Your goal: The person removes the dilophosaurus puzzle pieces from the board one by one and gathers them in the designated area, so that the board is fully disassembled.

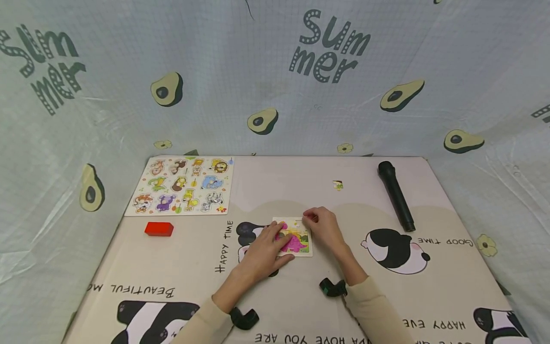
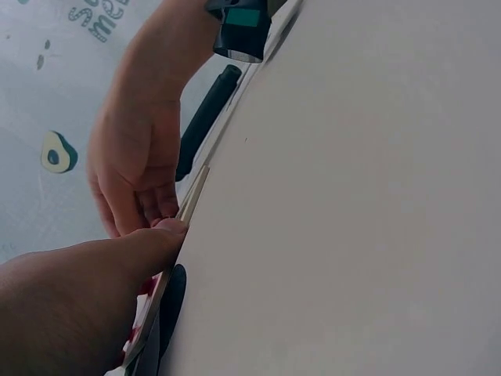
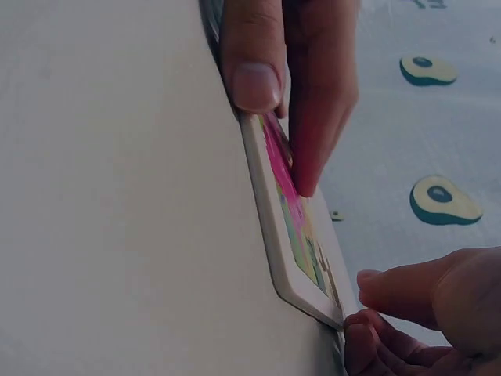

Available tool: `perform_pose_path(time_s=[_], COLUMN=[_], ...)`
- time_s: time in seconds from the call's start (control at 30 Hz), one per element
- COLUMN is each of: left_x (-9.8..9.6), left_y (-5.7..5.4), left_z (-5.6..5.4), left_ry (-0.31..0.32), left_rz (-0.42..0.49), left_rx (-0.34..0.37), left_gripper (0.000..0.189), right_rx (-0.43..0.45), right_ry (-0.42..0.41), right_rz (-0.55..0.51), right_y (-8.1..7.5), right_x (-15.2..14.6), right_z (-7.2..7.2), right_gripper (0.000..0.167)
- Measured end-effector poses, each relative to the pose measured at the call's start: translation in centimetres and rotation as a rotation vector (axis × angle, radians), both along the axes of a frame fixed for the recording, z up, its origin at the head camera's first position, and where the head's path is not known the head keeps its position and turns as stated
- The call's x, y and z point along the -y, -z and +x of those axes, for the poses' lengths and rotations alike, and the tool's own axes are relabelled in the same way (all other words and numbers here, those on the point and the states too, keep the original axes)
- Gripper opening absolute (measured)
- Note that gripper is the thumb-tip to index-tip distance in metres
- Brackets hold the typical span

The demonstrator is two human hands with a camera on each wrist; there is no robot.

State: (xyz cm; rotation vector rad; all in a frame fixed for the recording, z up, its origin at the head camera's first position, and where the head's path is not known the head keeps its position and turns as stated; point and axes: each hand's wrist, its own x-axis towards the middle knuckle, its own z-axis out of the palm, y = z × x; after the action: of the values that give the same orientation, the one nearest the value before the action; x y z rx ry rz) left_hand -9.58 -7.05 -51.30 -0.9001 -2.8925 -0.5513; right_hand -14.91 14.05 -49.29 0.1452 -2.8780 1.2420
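A small jigsaw puzzle board (image 1: 307, 254) with a white rim and a pink dinosaur picture lies on the table. My left hand (image 1: 266, 247) rests across its left side, fingers extended over the picture and thumb at the near edge. At the upper right corner of the board is my right hand (image 1: 325, 228), its fingers bent and their tips close together. In the right wrist view, the right hand's fingers (image 3: 362, 333) touch that corner, with a gap below the thumb; I cannot tell whether they hold a piece. A loose puzzle piece (image 1: 338, 185) lies beyond the board.
An animal picture board (image 1: 178, 185) lies at the back left, with a red block (image 1: 159, 229) in front of it. A black cylinder (image 1: 396, 196) lies at the back right. Black wrist-worn devices (image 1: 245, 318) sit by both wrists. A printed curtain (image 1: 223, 62) hangs behind the table.
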Motion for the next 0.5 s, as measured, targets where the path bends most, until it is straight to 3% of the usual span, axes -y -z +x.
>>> perform_pose_path(time_s=[0.5], left_x=[0.02], left_y=[-0.22], left_z=[0.07], left_ry=[-0.005], left_rz=[-0.014], left_rx=[0.004], left_gripper=[0.06], right_rx=[0.011], right_ry=[-0.059], right_rz=[0.076], right_y=[0.13], right_x=[0.97], right_z=[0.51], right_gripper=[0.008])
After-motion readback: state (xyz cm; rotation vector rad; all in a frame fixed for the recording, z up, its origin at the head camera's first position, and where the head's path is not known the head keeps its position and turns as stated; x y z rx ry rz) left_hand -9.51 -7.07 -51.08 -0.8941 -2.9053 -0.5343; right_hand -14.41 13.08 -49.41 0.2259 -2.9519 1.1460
